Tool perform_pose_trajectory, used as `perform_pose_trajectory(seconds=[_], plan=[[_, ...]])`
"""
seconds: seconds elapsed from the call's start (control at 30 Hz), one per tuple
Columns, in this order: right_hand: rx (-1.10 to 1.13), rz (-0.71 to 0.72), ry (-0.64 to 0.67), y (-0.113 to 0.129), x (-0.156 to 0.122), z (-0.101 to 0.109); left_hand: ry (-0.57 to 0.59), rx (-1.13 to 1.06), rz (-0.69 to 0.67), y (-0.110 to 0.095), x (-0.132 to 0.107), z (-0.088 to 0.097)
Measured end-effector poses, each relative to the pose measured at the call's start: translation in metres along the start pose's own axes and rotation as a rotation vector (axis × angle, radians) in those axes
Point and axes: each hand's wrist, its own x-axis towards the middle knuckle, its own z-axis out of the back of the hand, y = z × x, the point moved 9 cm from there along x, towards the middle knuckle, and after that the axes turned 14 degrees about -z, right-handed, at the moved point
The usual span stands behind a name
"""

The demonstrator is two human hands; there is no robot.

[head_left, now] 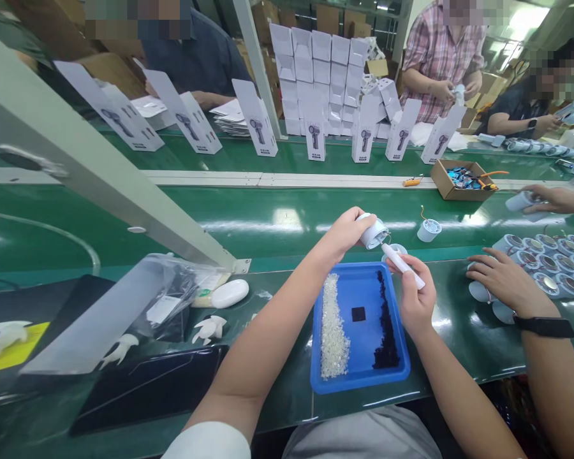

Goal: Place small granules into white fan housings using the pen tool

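Note:
My left hand is closed around a pale blue round plastic housing, tilted with its open end toward my right hand. A thin wire shows at that end. Between the fingers of my right hand is a slim white tube, its tip close to the housing; whether they touch I cannot tell. Behind the tube, another round part is partly hidden. Below both hands lies a blue tray with clear-white small pieces on the left, black small pieces on the right and a dark square between.
At right, a co-worker's hand is by rows of round housings. One wired housing stands alone. A carton of small parts, open white boxes and a slanted metal post stand around. A white computer mouse lies left.

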Motion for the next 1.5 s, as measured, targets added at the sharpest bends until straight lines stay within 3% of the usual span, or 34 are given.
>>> perform_pose_trajectory(seconds=[0.2,0.3,0.4,0.5,0.6,0.7,0.8,0.87,0.93,1.03,1.07,1.17,1.2,1.27,1.37,1.43,1.5], plan=[[-0.078,-0.01,0.025,-0.002,0.0,-0.001,0.036,0.001,-0.001,-0.001,-0.006,-0.009],[-0.224,-0.1,0.035,-0.011,0.002,-0.005,-0.155,-0.075,-0.194,-0.014,-0.008,-0.002],[-0.325,-0.255,0.192,-0.025,-0.002,-0.023,-0.341,-0.241,-0.413,-0.021,-0.016,0.003],[-0.287,-0.301,0.249,-0.025,-0.009,-0.033,-0.426,-0.351,-0.417,-0.009,-0.022,0.003],[-0.164,-0.301,0.26,-0.023,-0.013,-0.04,-0.425,-0.451,-0.403,-0.005,-0.023,0.001],[-0.042,-0.321,0.299,-0.025,-0.014,-0.049,-0.435,-0.382,-0.391,-0.006,-0.024,0.003],[-0.005,-0.306,0.273,-0.024,-0.012,-0.051,-0.468,-0.155,-0.413,-0.007,-0.027,0.011],[-0.018,-0.279,0.239,-0.02,-0.011,-0.049,-0.383,0.052,-0.508,-0.016,-0.029,0.009],[-0.038,-0.251,0.216,-0.014,-0.011,-0.046,-0.21,0.201,-0.575,-0.022,-0.029,0.0],[-0.108,-0.248,0.209,-0.011,-0.011,-0.042,0.06,0.225,-0.398,-0.008,-0.019,-0.006],[-0.132,-0.272,0.218,-0.012,-0.011,-0.043,0.081,0.249,-0.331,-0.004,-0.013,0.0],[-0.139,-0.369,0.221,-0.021,-0.012,-0.046,-0.124,0.472,-0.373,-0.017,0.011,0.039],[-0.122,-0.383,0.215,-0.023,-0.013,-0.047,-0.145,0.584,-0.367,-0.017,0.022,0.046],[-0.088,-0.379,0.206,-0.024,-0.014,-0.049,-0.029,0.907,-0.276,-0.005,0.048,0.047],[-0.037,-0.365,0.199,-0.025,-0.014,-0.05,0.351,1.354,-0.129,0.034,0.078,0.027],[0.022,-0.365,0.153,-0.026,-0.012,-0.045,0.533,1.447,-0.066,0.059,0.089,0.012],[0.105,-0.369,0.087,-0.026,-0.008,-0.038,0.6,1.441,-0.046,0.076,0.096,-0.004]])
